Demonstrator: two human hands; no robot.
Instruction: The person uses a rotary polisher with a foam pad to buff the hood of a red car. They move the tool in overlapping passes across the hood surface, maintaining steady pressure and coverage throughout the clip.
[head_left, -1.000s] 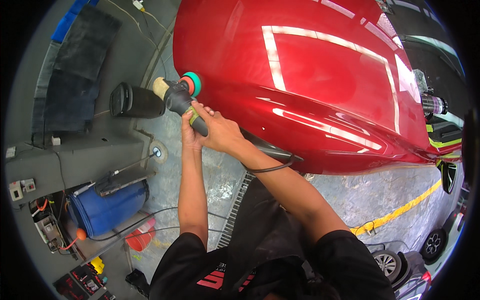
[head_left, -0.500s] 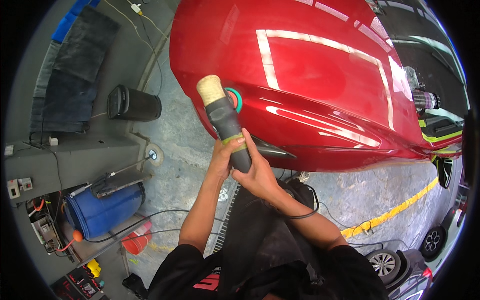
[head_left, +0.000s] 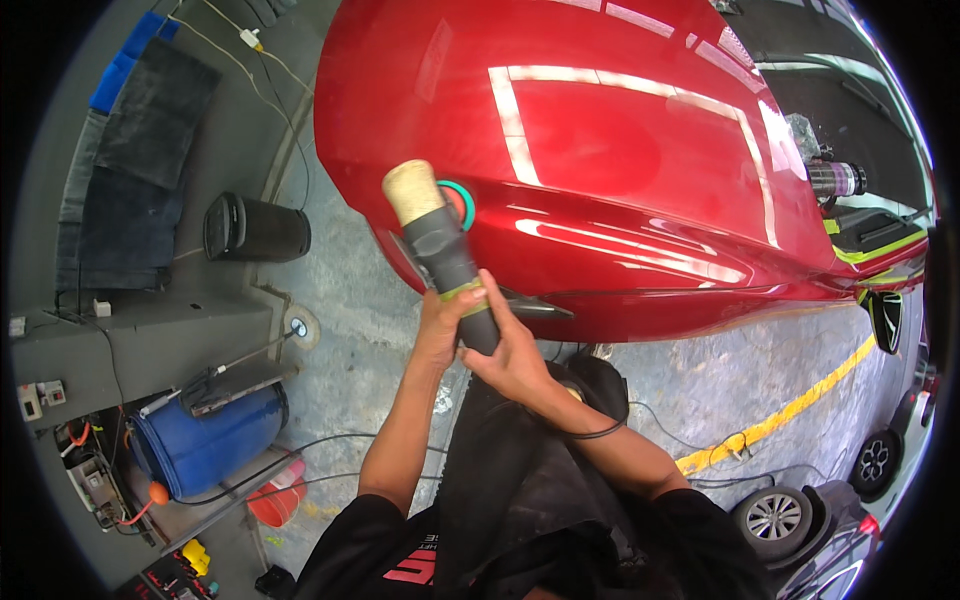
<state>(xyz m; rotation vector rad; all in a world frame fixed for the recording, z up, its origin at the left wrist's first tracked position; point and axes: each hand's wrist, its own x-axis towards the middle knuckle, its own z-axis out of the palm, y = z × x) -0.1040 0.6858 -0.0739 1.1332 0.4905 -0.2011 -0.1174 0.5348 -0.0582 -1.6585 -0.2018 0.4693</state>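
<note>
Both my hands are wrapped around the handle of a power polisher (head_left: 440,245). It has a black body, a tan covered head and a yellow-green band near the grip. My left hand (head_left: 437,328) closes on the band from the left, while my right hand (head_left: 514,357) grips the black rear end from the right. Beside the tan head shows a round pad (head_left: 461,204) with a green rim and reddish middle. It lies against the front corner of a glossy red car (head_left: 640,160), near the headlight. The pad's working face is hidden.
A black cord passes by my right forearm. On the left are a black speaker-like box (head_left: 257,228), a blue barrel (head_left: 215,430) and a red bucket (head_left: 277,502). A dark bottle (head_left: 836,180) lies near the windscreen. Cables cross the floor around a yellow line (head_left: 790,408).
The view has shifted, so the car appears farther left. Against the bodywork, the polisher has moved slightly to the right. Both hands keep their hold.
</note>
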